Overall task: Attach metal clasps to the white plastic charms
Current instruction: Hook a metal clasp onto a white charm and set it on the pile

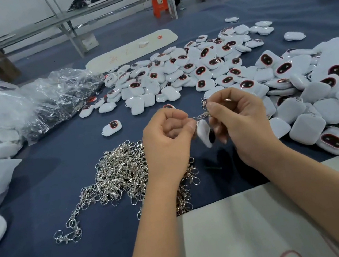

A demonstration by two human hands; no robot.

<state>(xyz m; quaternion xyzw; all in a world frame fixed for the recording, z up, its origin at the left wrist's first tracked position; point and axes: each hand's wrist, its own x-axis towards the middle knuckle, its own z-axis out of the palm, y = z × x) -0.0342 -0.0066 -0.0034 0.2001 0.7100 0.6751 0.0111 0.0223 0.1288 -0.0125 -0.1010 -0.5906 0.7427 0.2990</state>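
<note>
Blue cloth (66, 184) covers the worktable; clear plastic bags (33, 101) at upper left hold dark hardware. Loose clasps (122, 171) lie heaped at centre, presumably within reach. Left hand (166, 142) and right hand (238, 119) pinch one clasp (202, 115), its charm (204, 132) dangling between them. Charms (292, 95) pile right.
</note>
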